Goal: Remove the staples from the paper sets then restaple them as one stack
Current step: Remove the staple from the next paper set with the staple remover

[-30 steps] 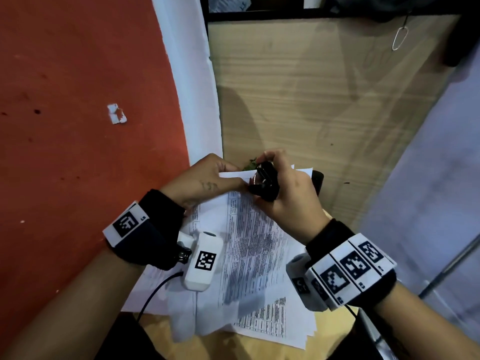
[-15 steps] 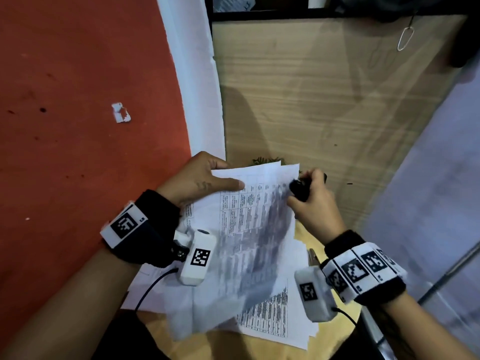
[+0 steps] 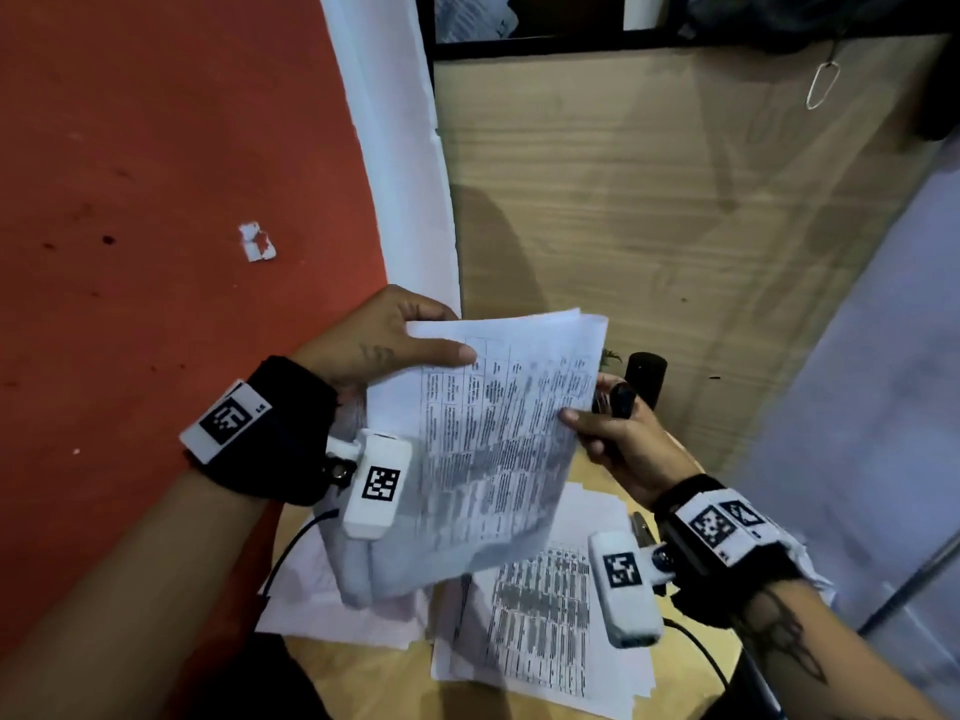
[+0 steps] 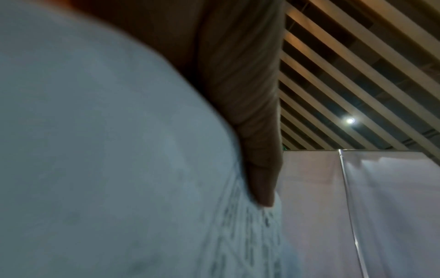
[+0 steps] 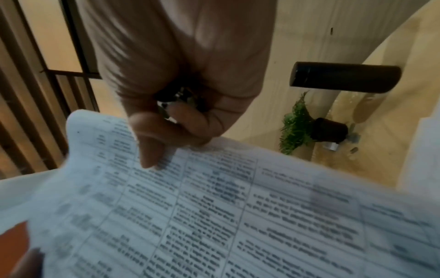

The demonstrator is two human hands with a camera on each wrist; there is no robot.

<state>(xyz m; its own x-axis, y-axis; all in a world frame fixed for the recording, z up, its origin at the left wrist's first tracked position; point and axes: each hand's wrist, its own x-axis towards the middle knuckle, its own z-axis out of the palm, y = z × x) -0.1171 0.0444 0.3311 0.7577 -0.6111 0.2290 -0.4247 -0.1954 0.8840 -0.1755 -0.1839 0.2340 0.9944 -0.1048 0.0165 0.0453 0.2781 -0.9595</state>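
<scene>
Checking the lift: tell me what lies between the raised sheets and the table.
Head view: more printed sheets lie on the wooden table under the raised sheets.

Left hand (image 3: pixel 384 340) pinches with thumb flat (right hand (image 3: pixel 618 439) stays curled, gripping).

No words or numbers can be read. The lifted paper set (image 3: pixel 498 439) and the sheets on the tabletop (image 3: pixel 540 631) carry printed tables, blurred beyond reading in every view. The wristband tags (image 3: pixel 228 418) and wrist cameras (image 3: pixel 382 483) show only black-and-white square code patterns.
</scene>
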